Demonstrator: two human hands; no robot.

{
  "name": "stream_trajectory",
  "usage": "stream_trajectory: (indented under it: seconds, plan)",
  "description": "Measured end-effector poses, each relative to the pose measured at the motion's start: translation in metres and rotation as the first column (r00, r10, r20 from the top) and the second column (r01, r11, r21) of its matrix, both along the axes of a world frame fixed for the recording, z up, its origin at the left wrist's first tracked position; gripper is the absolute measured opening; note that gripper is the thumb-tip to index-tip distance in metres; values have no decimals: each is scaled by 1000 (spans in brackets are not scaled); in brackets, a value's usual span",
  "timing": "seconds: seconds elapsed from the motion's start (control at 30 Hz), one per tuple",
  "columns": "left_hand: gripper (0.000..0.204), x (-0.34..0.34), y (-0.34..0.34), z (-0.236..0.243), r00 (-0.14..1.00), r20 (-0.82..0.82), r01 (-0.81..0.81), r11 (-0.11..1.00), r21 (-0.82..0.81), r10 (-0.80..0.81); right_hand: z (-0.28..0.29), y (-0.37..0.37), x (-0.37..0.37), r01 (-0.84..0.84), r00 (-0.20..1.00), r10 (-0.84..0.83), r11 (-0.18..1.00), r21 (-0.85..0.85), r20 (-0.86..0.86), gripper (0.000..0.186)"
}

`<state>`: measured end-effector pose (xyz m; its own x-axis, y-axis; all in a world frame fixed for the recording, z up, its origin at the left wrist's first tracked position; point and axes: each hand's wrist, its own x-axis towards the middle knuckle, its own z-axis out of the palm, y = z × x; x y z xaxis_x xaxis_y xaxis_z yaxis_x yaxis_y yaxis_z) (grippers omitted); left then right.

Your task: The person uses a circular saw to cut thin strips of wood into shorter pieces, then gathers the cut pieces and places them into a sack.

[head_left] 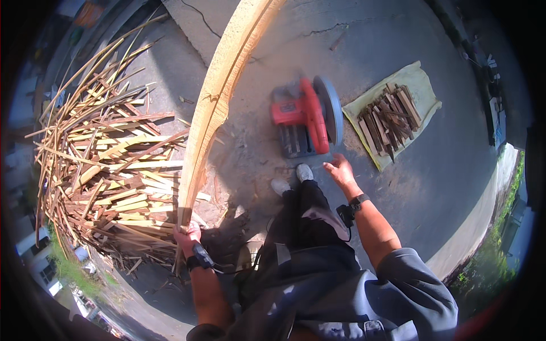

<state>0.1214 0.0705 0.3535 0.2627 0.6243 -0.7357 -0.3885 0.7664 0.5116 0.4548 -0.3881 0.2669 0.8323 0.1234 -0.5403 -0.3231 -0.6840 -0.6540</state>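
Note:
My left hand [187, 236] is closed around the near end of a long, thick wooden plank [207, 113]. The plank is pale, with a rough notched edge, and runs up past the top of the view. Ahead of my feet stands a red cut-off saw [307, 116] with a large round grey disc on its right side, slightly blurred. Just below the saw is my right hand [341, 172], holding nothing, its thumb and fingers apart. A small gap seems to lie between that hand and the saw.
A big heap of thin wood offcuts [114, 182] spreads over the ground at left, against the plank. At right, several short dark wood pieces [391, 118] lie on a yellowish sack [426, 91]. My shoes [304, 172] stand close to the saw. Cables hang from devices on both wrists.

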Motion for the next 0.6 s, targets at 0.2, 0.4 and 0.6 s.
stream_trajectory:
  seconds: [0.2, 0.4, 0.6]
  plan:
    - [9, 18, -18, -3, 961, -156, 274, 836, 475, -227, -2, 37, 56, 86, 996, -87, 995, -45, -22, 69]
    - [19, 11, -15, 1, 923, -323, 360, 767, 531, -210, -29, 60, 59, 53, 998, -47, 988, -144, 48, 50]
    - [16, 15, 23, -31, 984, 99, -125, 974, -187, 145, -59, 54, 100, 81, 992, -75, 995, -57, 101, 39]
